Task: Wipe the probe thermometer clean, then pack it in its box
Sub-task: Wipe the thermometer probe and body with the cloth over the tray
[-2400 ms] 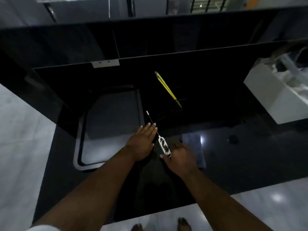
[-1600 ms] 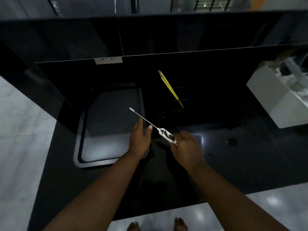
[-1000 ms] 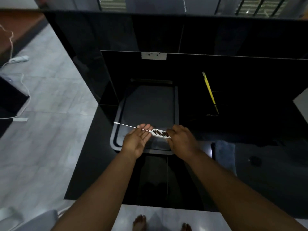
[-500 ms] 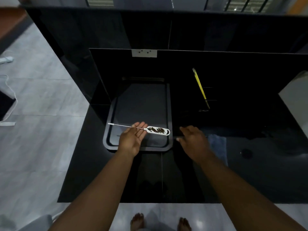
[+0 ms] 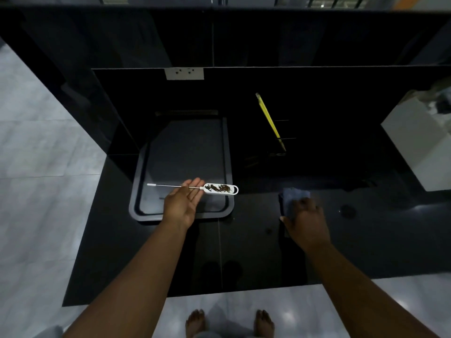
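Note:
The white probe thermometer (image 5: 220, 188) has brown smears on its handle and a thin metal probe pointing left. It lies level across the fingers of my left hand (image 5: 184, 203), which holds it over the grey tray (image 5: 136, 206). My right hand (image 5: 305, 220) rests on a blue cloth (image 5: 291, 195) lying on the black counter; fingers cover the cloth's near part. A dark box with a yellow edge (image 5: 268, 118) stands behind, near the back wall.
A white container (image 5: 419, 147) with crumpled items sits at the right edge. A small round dark spot (image 5: 347, 209) marks the counter right of the cloth. A socket plate (image 5: 184, 73) is on the back panel. My bare feet show below the counter's front edge.
My right hand let go of the thermometer's handle and moved right onto the blue cloth. My left hand keeps the thermometer, now held over the tray.

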Demonstrator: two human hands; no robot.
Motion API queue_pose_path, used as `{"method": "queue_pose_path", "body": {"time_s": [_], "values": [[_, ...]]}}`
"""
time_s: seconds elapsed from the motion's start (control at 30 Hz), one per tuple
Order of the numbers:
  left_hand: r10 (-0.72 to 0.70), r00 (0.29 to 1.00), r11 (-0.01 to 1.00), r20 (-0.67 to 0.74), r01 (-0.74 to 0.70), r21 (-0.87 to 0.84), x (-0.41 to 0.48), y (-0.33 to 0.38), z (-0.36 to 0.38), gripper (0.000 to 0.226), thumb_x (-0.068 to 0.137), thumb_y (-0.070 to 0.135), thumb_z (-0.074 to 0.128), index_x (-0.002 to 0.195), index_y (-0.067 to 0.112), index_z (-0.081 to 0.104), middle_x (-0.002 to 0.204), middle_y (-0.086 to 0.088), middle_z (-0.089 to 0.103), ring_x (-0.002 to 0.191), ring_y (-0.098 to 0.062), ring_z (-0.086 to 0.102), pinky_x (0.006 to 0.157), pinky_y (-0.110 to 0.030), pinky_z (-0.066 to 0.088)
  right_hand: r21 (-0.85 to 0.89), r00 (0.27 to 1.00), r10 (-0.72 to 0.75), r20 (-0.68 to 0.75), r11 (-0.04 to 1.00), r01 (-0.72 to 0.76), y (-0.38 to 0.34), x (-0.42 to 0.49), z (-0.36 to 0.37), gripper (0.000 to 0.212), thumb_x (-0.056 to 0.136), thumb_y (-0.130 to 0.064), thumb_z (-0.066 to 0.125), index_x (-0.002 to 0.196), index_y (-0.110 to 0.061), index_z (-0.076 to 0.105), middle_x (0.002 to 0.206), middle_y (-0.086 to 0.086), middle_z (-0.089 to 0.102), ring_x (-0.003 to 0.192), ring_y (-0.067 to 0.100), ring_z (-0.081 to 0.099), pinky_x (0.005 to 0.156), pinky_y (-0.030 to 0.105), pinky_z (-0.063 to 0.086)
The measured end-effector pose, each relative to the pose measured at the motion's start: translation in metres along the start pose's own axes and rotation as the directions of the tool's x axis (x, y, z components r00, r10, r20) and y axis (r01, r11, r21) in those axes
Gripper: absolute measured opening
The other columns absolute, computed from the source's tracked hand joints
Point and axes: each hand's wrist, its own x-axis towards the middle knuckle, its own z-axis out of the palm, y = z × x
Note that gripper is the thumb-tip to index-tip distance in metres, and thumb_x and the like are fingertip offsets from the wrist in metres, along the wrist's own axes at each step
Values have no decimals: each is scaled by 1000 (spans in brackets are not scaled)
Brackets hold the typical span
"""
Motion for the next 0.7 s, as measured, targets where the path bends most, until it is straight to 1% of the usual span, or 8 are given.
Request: {"method": "queue_pose_path", "body": {"time_s": [0.13, 0.23, 0.33, 0.43, 0.53, 0.6, 0.63, 0.7], "values": [[6, 1000, 1000, 5, -5, -20, 0, 2, -6, 26, 102, 7, 36, 124, -3, 46, 109, -17, 65, 99, -26, 68, 78, -32, 54, -72, 997, 6, 72, 997, 0, -3, 2, 2, 46, 75, -29, 58, 120, -20, 57, 126, 11, 49, 99, 35, 50, 79, 39, 44], [5, 1000, 1000, 19, -5, -19, -2, 0, -5, 28, 102, 8, 35, 126, -4, 45, 110, -17, 65, 98, -26, 68, 78, -32, 53, -10, 998, 34, 60, 999, -34, -4, -3, -6, 54, 73, -14, 63, 127, -18, 55, 127, 14, 49, 98, 38, 46, 76, 41, 47], [-7, 999, 1000, 34, 7, -8, -4, -8, 2, 28, 103, 7, 33, 125, -3, 44, 109, -17, 64, 97, -26, 67, 77, -32, 53, 41, 998, 60, 31, 997, -61, 0, -9, -13, 48, 78, -8, 62, 125, -14, 58, 128, 15, 49, 99, 41, 44, 75, 45, 48], [-35, 998, 999, 45, 35, 1, -5, -17, 9, 28, 103, 7, 32, 125, -4, 45, 109, -17, 65, 98, -26, 67, 79, -33, 53, 100, 1000, 29, -11, 995, -28, 13, -14, -10, 46, 77, 2, 60, 121, -10, 62, 125, 19, 52, 100, 45, 44, 81, 46, 46], [-70, 996, 997, 56, 69, 19, -8, -32, 18, 27, 102, 6, 34, 124, -3, 47, 108, -16, 66, 96, -25, 69, 79, -32, 54, 173, 989, 15, -149, 985, 11, 20, -23, -13, 46, 74, 6, 55, 115, -11, 67, 114, 16, 59, 100, 37, 42, 83, 37, 40], [-91, 993, 996, 69, 89, 32, -11, -44, 26, 26, 102, 7, 35, 123, -3, 47, 107, -15, 67, 94, -24, 70, 79, -32, 54, 71, 943, -123, -308, 986, 151, 22, -28, -22, 43, 70, -3, 54, 110, -9, 68, 106, 12, 66, 96, 30, 41, 74, 34, 43], [-101, 992, 995, 78, 98, 36, -12, -50, 31, 26, 102, 7, 35, 123, -2, 47, 108, -15, 67, 94, -24, 70, 79, -32, 55, 46, 919, -185, -348, 976, 214, 23, -28, -29, 42, 73, -7, 50, 112, -9, 68, 107, 10, 67, 99, 29, 42, 73, 34, 45], [-116, 989, 993, 92, 113, 45, -13, -60, 40, 25, 102, 7, 36, 123, -2, 47, 109, -16, 66, 95, -24, 70, 81, -33, 54, 114, 891, -179, -416, 962, 247, 21, -27, -41, 49, 77, -10, 37, 117, -9, 65, 112, 9, 66, 101, 27, 43, 76, 35, 49]]}}
